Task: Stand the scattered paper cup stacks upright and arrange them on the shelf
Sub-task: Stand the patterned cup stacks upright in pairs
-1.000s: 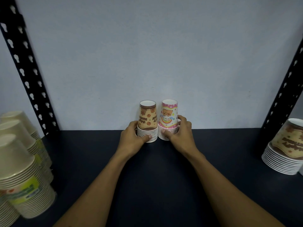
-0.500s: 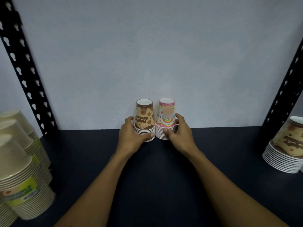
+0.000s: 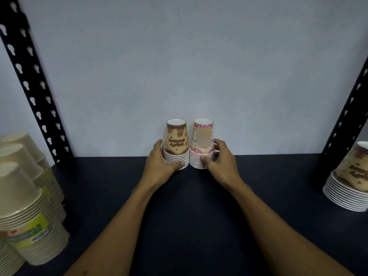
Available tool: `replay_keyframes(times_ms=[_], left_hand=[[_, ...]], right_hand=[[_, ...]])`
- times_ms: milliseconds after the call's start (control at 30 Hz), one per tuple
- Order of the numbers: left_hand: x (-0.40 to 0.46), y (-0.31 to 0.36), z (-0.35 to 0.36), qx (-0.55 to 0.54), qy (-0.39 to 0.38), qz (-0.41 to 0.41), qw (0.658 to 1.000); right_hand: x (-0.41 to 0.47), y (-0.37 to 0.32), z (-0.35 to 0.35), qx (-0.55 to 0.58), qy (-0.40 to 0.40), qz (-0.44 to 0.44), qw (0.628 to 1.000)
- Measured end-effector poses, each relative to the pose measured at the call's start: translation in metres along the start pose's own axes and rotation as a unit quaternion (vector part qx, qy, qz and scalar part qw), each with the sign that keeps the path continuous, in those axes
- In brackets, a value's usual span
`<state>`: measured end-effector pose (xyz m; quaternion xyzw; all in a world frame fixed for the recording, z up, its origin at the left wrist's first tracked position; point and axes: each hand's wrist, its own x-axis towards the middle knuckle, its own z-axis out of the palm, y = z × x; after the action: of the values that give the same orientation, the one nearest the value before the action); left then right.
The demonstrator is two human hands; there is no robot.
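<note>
- Brown cup stack [image 3: 176, 145]: we log it mouth-down at the back middle of the dark shelf [image 3: 189, 206], just in front of the pale wall [image 3: 189, 56]. Dark lettering on its cream band reads upside down; we cannot make out the words.
- Pink cup stack [image 3: 202, 144]: mouth-down, just beside the brown one on its right, rims nearly touching. Its central print is blurred, so we read nothing there.
- Left hand [image 3: 161, 166]: we note it wrapped round the white rims at the base of the brown cup stack, thumb across the front, fingers behind.
- Right hand [image 3: 221, 162]: wrapped likewise round the base of the pink cup stack, thumb in front.
- Cream cup stacks [image 3: 22, 206]: several at the left edge, leaning, with a green-yellow label whose writing we find too small to read.
- Second brown stack [image 3: 350, 182]: right edge, upside-down brown lettering, unreadable.
- Black slotted uprights [image 3: 33, 86]: one on each side.
</note>
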<state>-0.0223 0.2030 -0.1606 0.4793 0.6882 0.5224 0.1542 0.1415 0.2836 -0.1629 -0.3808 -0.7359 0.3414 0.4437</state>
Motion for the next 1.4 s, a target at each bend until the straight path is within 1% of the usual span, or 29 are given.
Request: replay_keyframes(times_ms=[67,133,267,367,433,533,600,767,933,1100,1267,1400], left_hand=[[0.001,-0.003,-0.002,-0.019,-0.034,-0.004,0.999],[0.003,-0.007,-0.002,-0.010,-0.040,0.003,0.999],[0.007,-0.012,0.001,-0.001,-0.026,-0.003,1.000],[0.008,-0.014,0.000,-0.036,-0.029,-0.012,0.999],[0.007,-0.013,0.002,-0.045,-0.016,-0.015,0.999],[0.006,-0.009,0.006,0.000,0.014,-0.005,1.000],[0.005,-0.008,0.007,0.021,0.031,0.003,0.999],[-0.012,-0.001,0.005,0.019,0.024,0.017,0.999],[-0.041,0.012,0.003,-0.002,-0.014,0.026,1.000],[-0.073,0.025,0.011,-0.032,-0.105,0.044,0.993],[-0.099,0.045,0.033,-0.046,-0.167,0.061,0.983],[-0.118,0.065,0.061,-0.059,-0.188,0.074,0.978]], right_hand=[[0.000,0.000,0.000,-0.002,-0.003,0.004,1.000],[0.000,-0.001,0.000,-0.002,-0.004,0.007,1.000],[0.000,-0.001,0.000,-0.007,-0.001,0.008,1.000],[-0.001,-0.002,-0.001,-0.008,0.004,0.001,1.000],[-0.002,-0.002,-0.002,-0.001,-0.005,0.001,1.000],[-0.002,-0.002,-0.001,0.003,-0.025,0.011,1.000],[-0.002,-0.001,-0.001,0.003,-0.021,0.014,1.000],[-0.019,-0.010,-0.009,-0.004,-0.001,0.024,1.000],[-0.054,-0.018,-0.028,-0.013,0.015,0.037,0.999],[-0.096,-0.016,-0.067,-0.022,0.034,0.039,0.998],[-0.134,-0.013,-0.109,-0.022,0.073,0.051,0.996],[-0.157,-0.008,-0.145,-0.032,0.109,0.067,0.991]])
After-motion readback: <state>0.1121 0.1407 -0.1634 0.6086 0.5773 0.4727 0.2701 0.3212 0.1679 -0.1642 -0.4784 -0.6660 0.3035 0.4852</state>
